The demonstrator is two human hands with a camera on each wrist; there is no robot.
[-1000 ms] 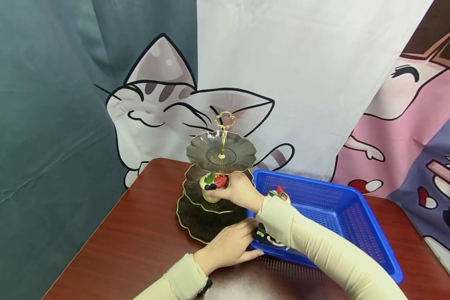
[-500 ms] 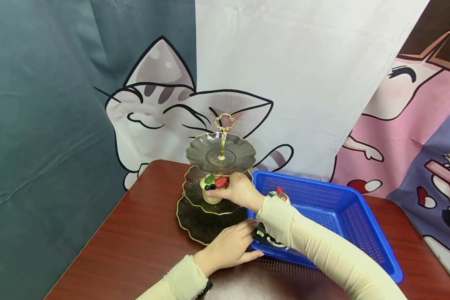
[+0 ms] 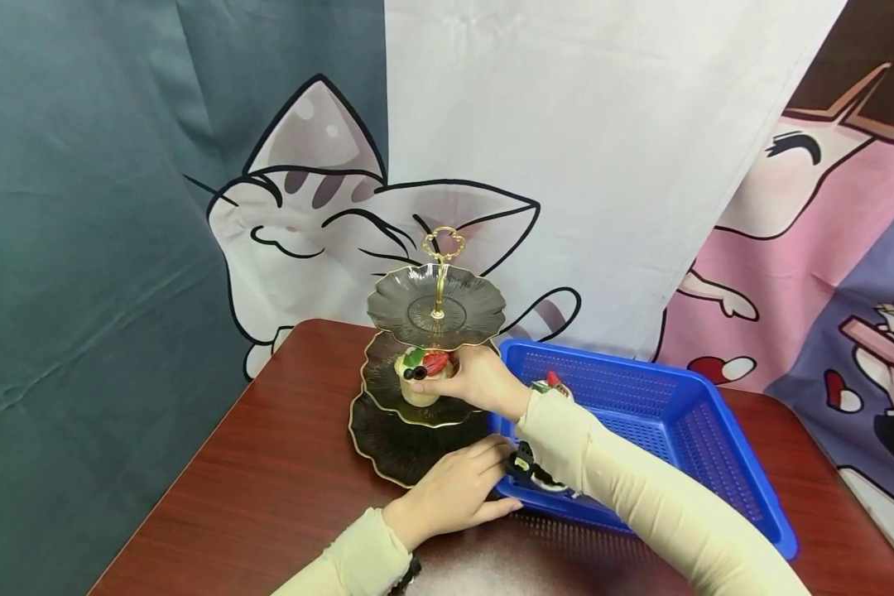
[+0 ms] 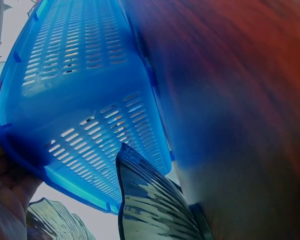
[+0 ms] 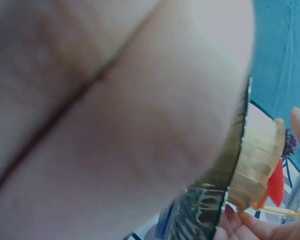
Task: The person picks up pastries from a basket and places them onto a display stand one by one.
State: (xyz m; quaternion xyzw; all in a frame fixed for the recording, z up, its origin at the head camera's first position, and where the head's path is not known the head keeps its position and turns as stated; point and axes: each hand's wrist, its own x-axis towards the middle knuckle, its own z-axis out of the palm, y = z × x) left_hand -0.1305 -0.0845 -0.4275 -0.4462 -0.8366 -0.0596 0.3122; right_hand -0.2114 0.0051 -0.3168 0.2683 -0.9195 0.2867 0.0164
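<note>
A small fruit-topped cake (image 3: 420,391) with cream-yellow sides stands on the middle tier (image 3: 387,396) of a dark, gold-rimmed cake stand. Green leaf, red strawberry and dark berries sit on its top. My right hand (image 3: 484,382) holds the cake from its right side, thumb at the front; some fingers are hidden behind it. In the right wrist view, the ribbed cake (image 5: 255,165) is tilted by the camera, fingers (image 5: 270,231) against it. My left hand (image 3: 447,490) rests over the near-left corner of a blue plastic basket (image 4: 80,95), fingers extended and thumb along the outside.
The stand's top tier (image 3: 462,319) lies just above the right hand, with a gold loop handle (image 3: 443,242) on its pole. Another decorated cake (image 3: 554,386) sits in the basket, partly behind the right sleeve (image 3: 566,439). The basket touches or nearly touches the bottom tier (image 3: 387,451).
The head view has shifted very slightly. Both hands stay in place, the right still holding the cake on the middle tier.
</note>
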